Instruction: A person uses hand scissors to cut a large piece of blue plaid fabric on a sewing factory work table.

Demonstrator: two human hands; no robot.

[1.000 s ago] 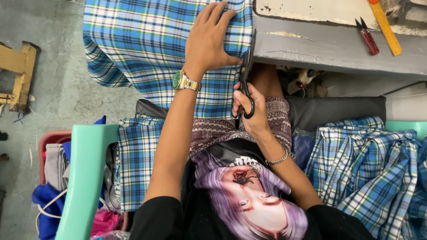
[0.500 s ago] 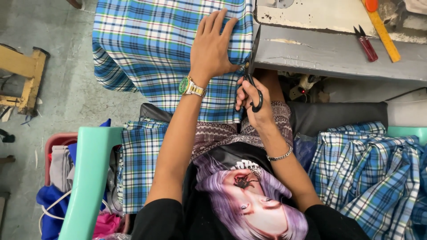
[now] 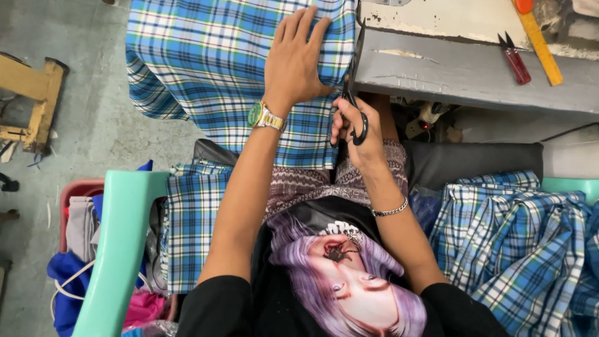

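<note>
Head view, looking down on a seated person at a grey table (image 3: 474, 78). A blue plaid cloth (image 3: 206, 68) hangs off the left edge of the table and falls over the person's lap. The left hand (image 3: 299, 59), with a watch (image 3: 265, 117) at its wrist, lies flat on the cloth just left of the table's edge, fingers spread and released, pressing the cloth down and gripping nothing. The right hand (image 3: 355, 128), with a thin bracelet (image 3: 390, 211) at its wrist, sits below the table's front edge, fingers clenched through the handles of black scissors (image 3: 352, 103). The blades point up along the table's left edge, touching the cloth's edge beside the left hand; whether they are parted cannot be told.

On the tabletop, well right of the cloth, lie red thread snips (image 3: 515, 59) and, just beside them, a yellow ruler (image 3: 540, 40). Below the table, to the right, more plaid cloth (image 3: 518, 243) is heaped. Far left of the table stand a green plastic chair (image 3: 121, 249) and a wooden stool (image 3: 37, 103).
</note>
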